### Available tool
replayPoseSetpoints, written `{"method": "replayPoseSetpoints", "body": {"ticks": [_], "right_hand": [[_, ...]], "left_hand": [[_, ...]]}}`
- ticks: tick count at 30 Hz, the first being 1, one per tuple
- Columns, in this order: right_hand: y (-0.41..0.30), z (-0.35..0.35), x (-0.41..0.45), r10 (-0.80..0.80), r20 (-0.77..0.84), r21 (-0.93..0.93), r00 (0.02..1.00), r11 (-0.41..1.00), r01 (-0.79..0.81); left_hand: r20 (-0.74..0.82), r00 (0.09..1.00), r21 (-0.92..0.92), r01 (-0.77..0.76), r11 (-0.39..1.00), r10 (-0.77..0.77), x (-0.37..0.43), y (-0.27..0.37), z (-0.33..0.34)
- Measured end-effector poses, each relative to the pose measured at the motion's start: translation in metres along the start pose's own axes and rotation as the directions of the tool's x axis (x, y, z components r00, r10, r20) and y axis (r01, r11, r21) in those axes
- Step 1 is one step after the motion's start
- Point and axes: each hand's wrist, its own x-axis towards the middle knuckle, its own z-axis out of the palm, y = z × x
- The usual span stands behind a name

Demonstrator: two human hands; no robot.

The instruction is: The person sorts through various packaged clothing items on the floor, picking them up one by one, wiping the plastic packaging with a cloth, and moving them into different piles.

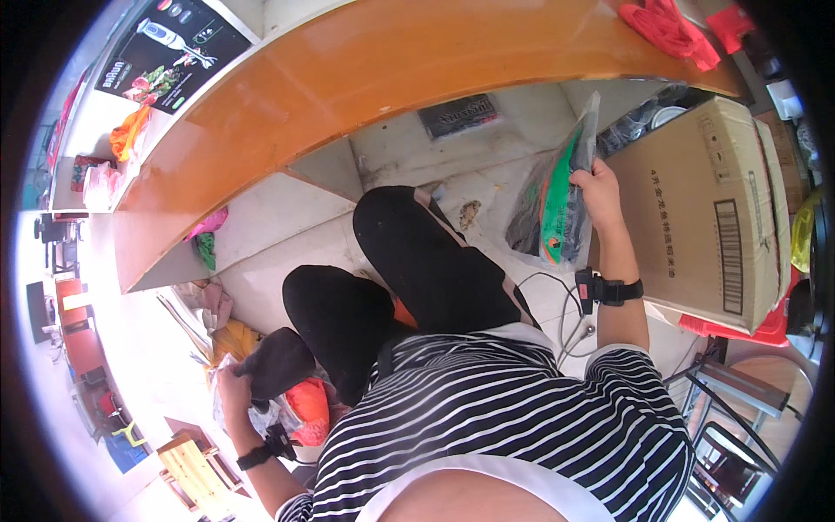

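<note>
My right hand [599, 192] grips the upper edge of a clear plastic package [564, 202] with a green panel and dark contents, held upright beside the large cardboard box. Low on the left, my left hand [233, 391] pinches a piece of dark cloth [277, 365] at its edge. Beneath that cloth lie crumpled clear plastic bags and an orange-red plastic bag [308, 411]. Both wrists wear black straps with small devices. My bent knees in black trousers are between the two hands.
An orange wooden counter [391, 59] curves across in front of me, with a hand-blender box [173, 52] at its left. The cardboard box [691, 215] stands at right on a red crate [776, 326]. A grey cable [574, 326] lies on the floor. A wooden stool [199, 476] stands lower left.
</note>
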Motion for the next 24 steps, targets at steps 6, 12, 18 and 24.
{"method": "replayPoseSetpoints", "body": {"ticks": [6, 12, 18, 24], "right_hand": [[-0.032, -0.024, -0.034, -0.046, 0.107, 0.226, 0.993, 0.974, 0.021], [-0.089, -0.047, -0.069, -0.080, 0.150, 0.257, 0.985, 0.966, 0.039], [-0.153, -0.056, -0.112, -0.177, 0.227, 0.141, 0.958, 0.979, 0.147], [-0.156, -0.098, -0.126, -0.248, 0.083, 0.297, 0.965, 0.931, 0.213]], "left_hand": [[-0.131, 0.949, -0.175, -0.306, 0.936, 0.286, -0.022, 0.023, -0.035], [-0.422, 0.768, -0.830, -0.541, 0.135, 0.482, -0.052, 0.154, -0.068], [-0.482, 0.369, -0.745, -0.650, -0.150, 0.794, -0.134, 0.360, -0.029], [-0.356, 0.199, -0.560, -0.828, -0.038, 0.913, -0.083, 0.458, 0.171]]}}
